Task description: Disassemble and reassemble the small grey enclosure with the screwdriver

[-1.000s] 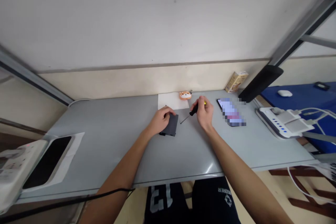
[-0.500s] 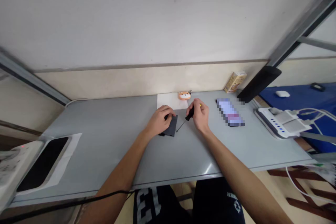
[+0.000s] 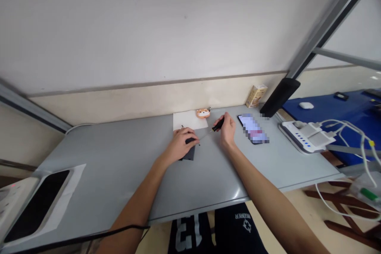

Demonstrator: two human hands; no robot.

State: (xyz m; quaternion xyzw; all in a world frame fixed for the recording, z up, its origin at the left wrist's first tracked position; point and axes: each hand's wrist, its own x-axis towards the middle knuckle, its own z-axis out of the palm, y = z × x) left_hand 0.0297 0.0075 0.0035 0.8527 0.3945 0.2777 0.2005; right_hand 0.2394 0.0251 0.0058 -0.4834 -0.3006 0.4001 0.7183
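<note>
My left hand (image 3: 180,145) rests over a dark grey flat box (image 3: 189,154) on the table, its fingers curled on the box and hiding much of it. Between the wrist and the far wall, a white sheet (image 3: 182,118) lies just behind that hand. In my right hand (image 3: 228,130) is a screwdriver (image 3: 218,126) with a black handle. Its thin shaft slants down to the left, and the end comes close to my left fingertips. Whether they touch is hard to make out. An orange animal-faced case (image 3: 203,113) sits at the sheet's right end.
Right of my hand lies a phone (image 3: 251,129) with a lit, pixelated screen. Behind it stand a carton (image 3: 256,96) and a black padded post (image 3: 279,97). A white power strip (image 3: 300,137) with plugs is farther right. A dark-screened device (image 3: 38,204) lies at left.
My view has shifted, so the table looks tilted. The screwdriver's handle has swung flatter, and my left fingertips now reach out past the box's edge towards its shaft.
</note>
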